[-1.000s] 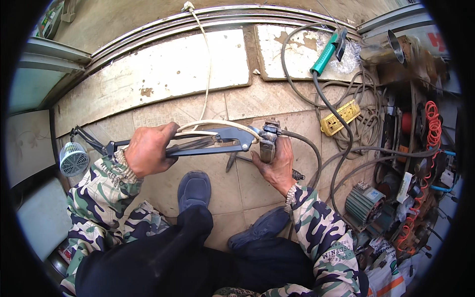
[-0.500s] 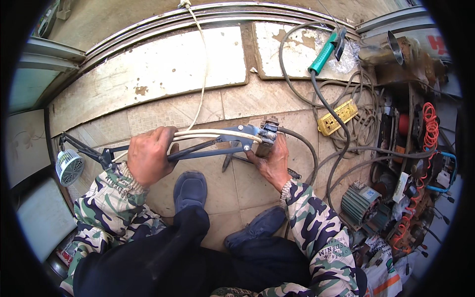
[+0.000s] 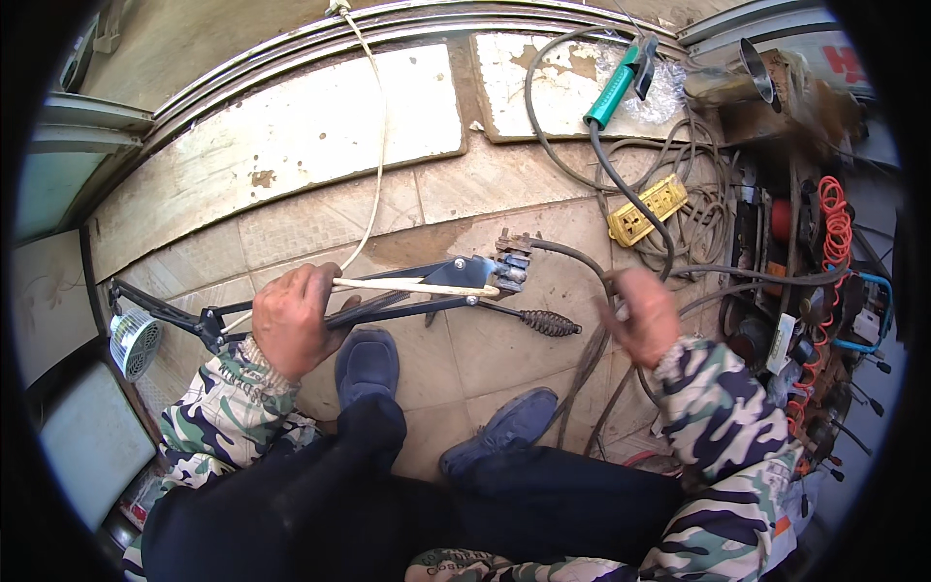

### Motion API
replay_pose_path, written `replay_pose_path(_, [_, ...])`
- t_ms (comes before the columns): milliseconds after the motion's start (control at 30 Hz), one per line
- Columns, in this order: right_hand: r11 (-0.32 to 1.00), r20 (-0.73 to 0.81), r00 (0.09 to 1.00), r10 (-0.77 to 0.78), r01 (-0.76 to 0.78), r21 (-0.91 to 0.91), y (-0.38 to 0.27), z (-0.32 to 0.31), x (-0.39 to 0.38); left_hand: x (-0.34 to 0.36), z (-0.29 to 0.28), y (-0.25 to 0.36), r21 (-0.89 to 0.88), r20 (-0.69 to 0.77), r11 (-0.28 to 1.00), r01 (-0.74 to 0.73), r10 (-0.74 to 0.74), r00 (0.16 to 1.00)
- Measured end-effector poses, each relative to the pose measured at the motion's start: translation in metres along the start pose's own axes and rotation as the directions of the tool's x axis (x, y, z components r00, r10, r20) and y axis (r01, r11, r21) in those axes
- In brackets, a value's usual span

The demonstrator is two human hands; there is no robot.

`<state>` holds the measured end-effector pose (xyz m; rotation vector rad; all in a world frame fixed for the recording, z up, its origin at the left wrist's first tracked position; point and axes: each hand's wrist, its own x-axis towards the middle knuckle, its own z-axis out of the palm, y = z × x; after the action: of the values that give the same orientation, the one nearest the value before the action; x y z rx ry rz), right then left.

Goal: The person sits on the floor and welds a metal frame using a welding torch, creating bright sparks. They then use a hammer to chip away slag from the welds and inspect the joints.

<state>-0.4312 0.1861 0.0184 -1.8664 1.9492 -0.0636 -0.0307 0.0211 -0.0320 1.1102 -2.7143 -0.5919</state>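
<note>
My left hand point(image 3: 294, 320) is wrapped round a dark spring-balanced folding arm point(image 3: 388, 315), together with the white cable point(image 3: 417, 286) along it. A small caged fan point(image 3: 135, 344) hangs at the arm's left end. At its right end, next to the blue-grey joint plate, is a worn metal clamp point(image 3: 512, 262) with a dark cable point(image 3: 572, 252) leading off. Beside that cable, away from the clamp, is my right hand point(image 3: 648, 315); its fingers are curled and blurred, so whether they grip the cable is unclear. Under the arm lies a chipping hammer with a coiled-wire handle point(image 3: 551, 323).
A green-handled electrode holder point(image 3: 613, 87) lies on the pale board at the back right. Near it are a yellow power strip point(image 3: 648, 210) and tangled cables. Machines, tools and a red coiled hose point(image 3: 834, 209) crowd the right side. My shoes point(image 3: 367, 364) stand on the tiles.
My right hand has left the clamp at the arm's end and moved right, next to the dark cable. The chipping hammer's coiled handle now shows fully. My left hand keeps its hold.
</note>
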Motion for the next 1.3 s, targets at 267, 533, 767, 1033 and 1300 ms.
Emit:
replay_pose_path(267, [0.785,-0.059,0.813,0.579,-0.536,0.310,0.097,-0.048,0.084,-0.003,-0.011,-0.005,-0.116,0.122,0.992,0.039,-0.025,0.992])
replay_pose_path(533, [0.548,0.037,0.734,0.678,-0.539,0.639,0.108,0.015,0.183,-0.007,-0.007,-0.003,-0.051,0.071,0.998,0.029,-0.025,0.997])
replay_pose_path(767, [0.443,-0.100,0.647,0.756,-0.392,0.806,0.116,0.038,0.218,0.001,-0.007,-0.004,-0.063,0.061,0.998,-0.001,0.005,0.998])
replay_pose_path(1033, [0.072,0.094,0.712,0.696,-0.200,0.977,0.135,0.026,0.228,0.006,-0.007,-0.005,-0.064,0.067,0.998,0.027,-0.022,0.998])
replay_pose_path(1300, [-0.017,-0.156,0.810,0.565,0.201,0.980,0.126,-0.019,0.185,0.007,0.000,-0.008,-0.032,0.008,0.999,0.002,-0.002,1.000])
